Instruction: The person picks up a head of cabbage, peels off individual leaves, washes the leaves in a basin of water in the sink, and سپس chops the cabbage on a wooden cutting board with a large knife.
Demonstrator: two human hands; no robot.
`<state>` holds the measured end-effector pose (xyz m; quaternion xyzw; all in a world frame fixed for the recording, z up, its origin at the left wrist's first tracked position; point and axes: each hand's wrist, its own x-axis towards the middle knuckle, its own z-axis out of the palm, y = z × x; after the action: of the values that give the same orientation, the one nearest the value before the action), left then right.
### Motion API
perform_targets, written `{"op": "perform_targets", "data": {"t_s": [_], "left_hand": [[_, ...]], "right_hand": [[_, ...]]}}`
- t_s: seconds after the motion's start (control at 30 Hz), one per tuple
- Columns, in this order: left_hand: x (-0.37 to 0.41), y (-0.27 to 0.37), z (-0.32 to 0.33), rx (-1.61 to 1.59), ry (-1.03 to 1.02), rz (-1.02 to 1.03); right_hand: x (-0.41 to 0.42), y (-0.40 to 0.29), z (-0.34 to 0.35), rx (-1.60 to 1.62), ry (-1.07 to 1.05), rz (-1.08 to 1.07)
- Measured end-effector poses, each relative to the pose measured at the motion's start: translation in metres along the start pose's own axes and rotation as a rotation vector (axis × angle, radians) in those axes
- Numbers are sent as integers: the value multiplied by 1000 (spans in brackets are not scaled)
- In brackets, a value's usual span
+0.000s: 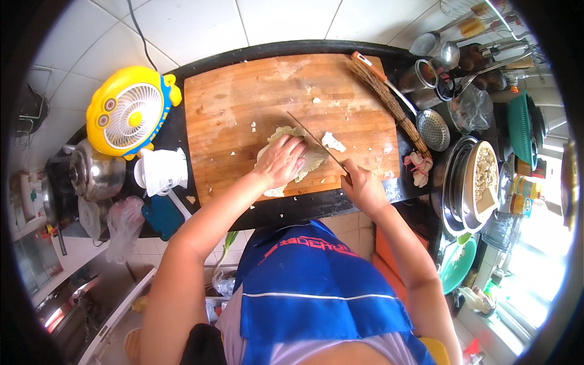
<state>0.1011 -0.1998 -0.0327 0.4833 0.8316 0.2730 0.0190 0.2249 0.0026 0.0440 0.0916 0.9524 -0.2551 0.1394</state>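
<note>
My left hand (280,159) presses down on a pale, ragged-edged sheet of food (315,157), perhaps flatbread, on a wooden cutting board (228,109). The palm and fingers hide part of the sheet. In my right hand (364,188) is the handle of a kitchen knife (315,136). Its blade, seen nearly edge-on, slants up and left across the sheet, close to my left fingertips. A loose torn scrap (334,142) lies just right of the blade. Small crumbs are scattered over the board.
A slotted skimmer (432,130) and a twig brush (378,86) lie along the board's right side. Farther right, a bowl (474,182) of pale cut pieces sits on stacked metal basins (449,182). A yellow fan (134,114) and metal pot (98,171) stand left.
</note>
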Motion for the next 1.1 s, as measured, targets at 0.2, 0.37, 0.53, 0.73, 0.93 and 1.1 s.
{"op": "perform_targets", "data": {"t_s": [0.2,0.37,0.53,0.73,0.93,1.1], "left_hand": [[5,-3,2,86,-36,94],[1,-3,6,82,-26,74],[-1,-2,10,111,-45,20],[-6,-3,12,94,24,3],[-3,-2,12,52,15,8],[-4,-2,9,65,42,19]], "right_hand": [[-17,-17,-24,-174,-100,2],[-14,-13,-31,-68,-162,-26],[22,5,12,50,-77,-81],[-6,-13,-37,-9,-178,-31],[19,-5,4,-7,-115,-39],[10,-11,-15,53,-83,-76]]}}
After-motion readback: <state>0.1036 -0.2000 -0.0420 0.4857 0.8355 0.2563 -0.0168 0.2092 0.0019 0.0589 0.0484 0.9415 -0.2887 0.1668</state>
